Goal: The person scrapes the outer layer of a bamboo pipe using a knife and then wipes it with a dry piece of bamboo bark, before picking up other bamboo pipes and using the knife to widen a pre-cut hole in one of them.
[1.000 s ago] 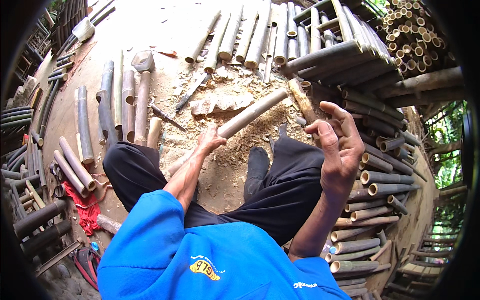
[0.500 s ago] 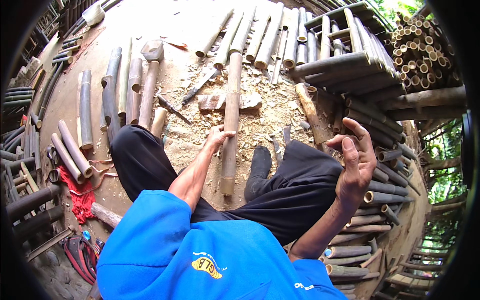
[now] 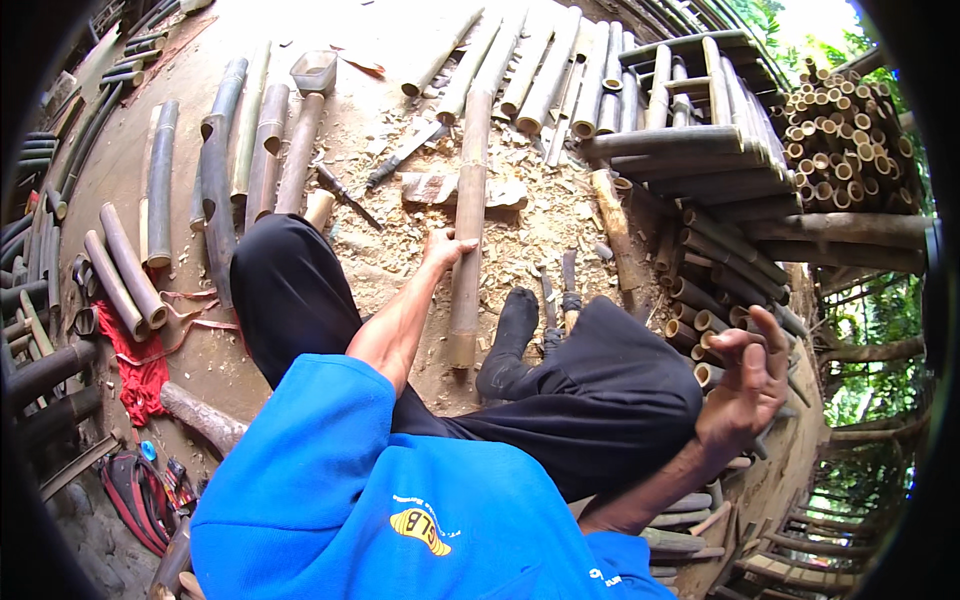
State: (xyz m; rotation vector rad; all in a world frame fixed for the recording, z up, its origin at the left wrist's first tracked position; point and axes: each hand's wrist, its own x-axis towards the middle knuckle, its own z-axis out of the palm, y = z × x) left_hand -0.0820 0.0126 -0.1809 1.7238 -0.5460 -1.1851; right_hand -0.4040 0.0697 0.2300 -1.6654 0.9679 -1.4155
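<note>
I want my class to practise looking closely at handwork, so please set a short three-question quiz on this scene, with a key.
1. True or false: the right hand grips the tube.
2. Choose one. The tube crosses over: A) the backpack; B) the block; C) the plastic box.
3. Fill in: the red cloth lies to the ____ of the block.

Key: 1. False; the left hand grips it. 2. B. 3. left.
</note>
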